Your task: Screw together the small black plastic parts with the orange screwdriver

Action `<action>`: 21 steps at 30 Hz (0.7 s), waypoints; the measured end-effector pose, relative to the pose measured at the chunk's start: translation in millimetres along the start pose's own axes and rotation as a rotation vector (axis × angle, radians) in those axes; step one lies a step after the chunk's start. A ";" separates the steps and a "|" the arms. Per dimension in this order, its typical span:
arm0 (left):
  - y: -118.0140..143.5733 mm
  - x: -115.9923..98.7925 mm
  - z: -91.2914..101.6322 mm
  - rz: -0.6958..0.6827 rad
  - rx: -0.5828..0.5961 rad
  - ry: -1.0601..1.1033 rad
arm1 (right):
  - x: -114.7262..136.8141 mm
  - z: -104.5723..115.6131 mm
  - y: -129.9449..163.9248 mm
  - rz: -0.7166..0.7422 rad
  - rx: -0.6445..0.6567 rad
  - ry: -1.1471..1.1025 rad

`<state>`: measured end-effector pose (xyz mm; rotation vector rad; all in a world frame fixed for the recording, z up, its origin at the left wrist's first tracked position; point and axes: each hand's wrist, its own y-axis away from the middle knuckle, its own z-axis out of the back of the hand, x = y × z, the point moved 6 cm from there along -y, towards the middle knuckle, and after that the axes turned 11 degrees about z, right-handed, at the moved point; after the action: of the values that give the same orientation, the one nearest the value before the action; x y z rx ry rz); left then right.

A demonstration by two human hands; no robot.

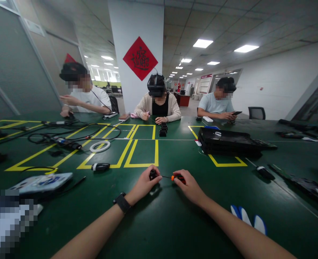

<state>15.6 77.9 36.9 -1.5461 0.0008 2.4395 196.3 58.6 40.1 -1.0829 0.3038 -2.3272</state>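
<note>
My left hand point(144, 184), with a black watch point(123, 203) on its wrist, is closed around a small dark rounded piece point(152, 174) whose kind I cannot make out. Gripped in my right hand point(190, 187) is a screwdriver with an orange and black handle point(178, 179). Its thin shaft points left to the dark piece; whether the tip touches it is too small to tell. Both hands are just above the green table point(169, 219), close together. A black and white mouse-like object point(100, 167) lies beyond my left hand.
Yellow tape outlines point(156, 153) mark the table. Black cables point(67, 144) and a white tape ring point(100, 146) lie left. Stacked black panels point(226, 140), a circuit board point(304, 185) and blue-white gloves point(245, 217) lie right. Three people sit opposite; the middle person's hand point(161, 119) is near black blocks point(163, 129).
</note>
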 end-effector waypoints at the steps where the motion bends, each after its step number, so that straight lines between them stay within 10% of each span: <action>1: -0.2 0.4 0.0 0.004 -0.003 -0.002 | -0.9 -0.3 -0.1 0.002 -0.003 0.000; 21: -1.4 4.1 0.4 0.000 -0.010 -0.014 | -0.3 2.5 -0.8 0.023 -0.040 -0.001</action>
<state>13.9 80.2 33.6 -1.5330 -0.0142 2.4542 198.1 59.5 41.8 -1.0944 0.3618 -2.3096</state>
